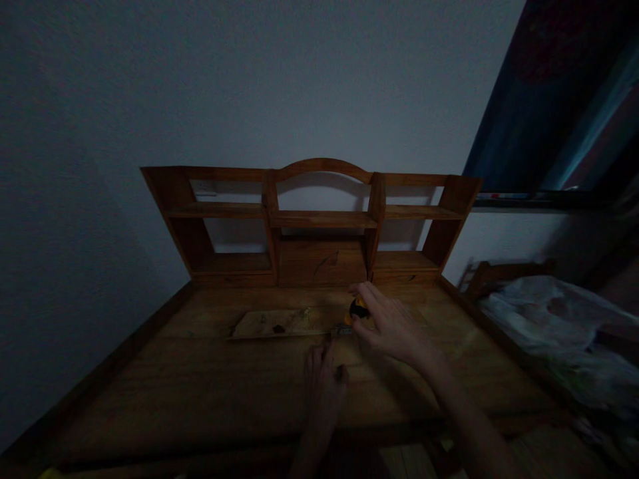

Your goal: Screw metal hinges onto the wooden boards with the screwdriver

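My right hand point(387, 319) is closed around a yellow and black tape measure point(358, 308), just above the desk top. A short stretch of its blade point(342, 329) reaches left to the edge of a rough wooden board point(279, 324) that lies flat on the desk. The board has dark knots in it. My left hand point(324, 379) is in front of the board with its fingers curled, the fingertips close to the blade's end. Something small and dark shows by its thumb, too dim to name.
The wooden desk point(210, 386) carries a shelf unit point(324, 219) along its back, against a pale wall point(299, 80). To the right, plastic-covered things point(549, 313) lie beside the desk, below a dark curtained window point(559, 100). The room is dim.
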The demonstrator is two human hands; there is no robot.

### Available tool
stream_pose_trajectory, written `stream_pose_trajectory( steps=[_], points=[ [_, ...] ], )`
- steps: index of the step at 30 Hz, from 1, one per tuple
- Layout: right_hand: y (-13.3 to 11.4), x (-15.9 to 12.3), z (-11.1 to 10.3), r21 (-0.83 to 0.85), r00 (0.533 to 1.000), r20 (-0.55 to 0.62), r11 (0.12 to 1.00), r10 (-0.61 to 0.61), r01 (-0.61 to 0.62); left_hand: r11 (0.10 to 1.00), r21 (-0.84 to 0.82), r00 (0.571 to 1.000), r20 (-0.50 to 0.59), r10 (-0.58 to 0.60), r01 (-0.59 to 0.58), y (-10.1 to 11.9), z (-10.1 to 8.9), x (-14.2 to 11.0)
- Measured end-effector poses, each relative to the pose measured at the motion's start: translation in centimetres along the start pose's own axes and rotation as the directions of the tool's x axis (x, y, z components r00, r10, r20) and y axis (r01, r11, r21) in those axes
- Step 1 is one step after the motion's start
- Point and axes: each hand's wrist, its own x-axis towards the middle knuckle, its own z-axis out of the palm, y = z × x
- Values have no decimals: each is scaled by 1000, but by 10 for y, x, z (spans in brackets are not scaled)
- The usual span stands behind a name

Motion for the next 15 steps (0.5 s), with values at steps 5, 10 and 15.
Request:
stream_pose_trajectory(
  steps=[5,10,15],
  points=[
    [2,-2,1,21,999,15,999,-49,49,1000,-8,1000,-13,1,-1,0,-1,0],
    [3,2,9,-48,999,-41,999,-19,17,1000,-24,1000,-16,2,-2,2,-3,1],
    [4,4,7,102,996,-58,992,-66,71,999,-28,1000,-8,-25,25,3,-3,1]
  ],
)
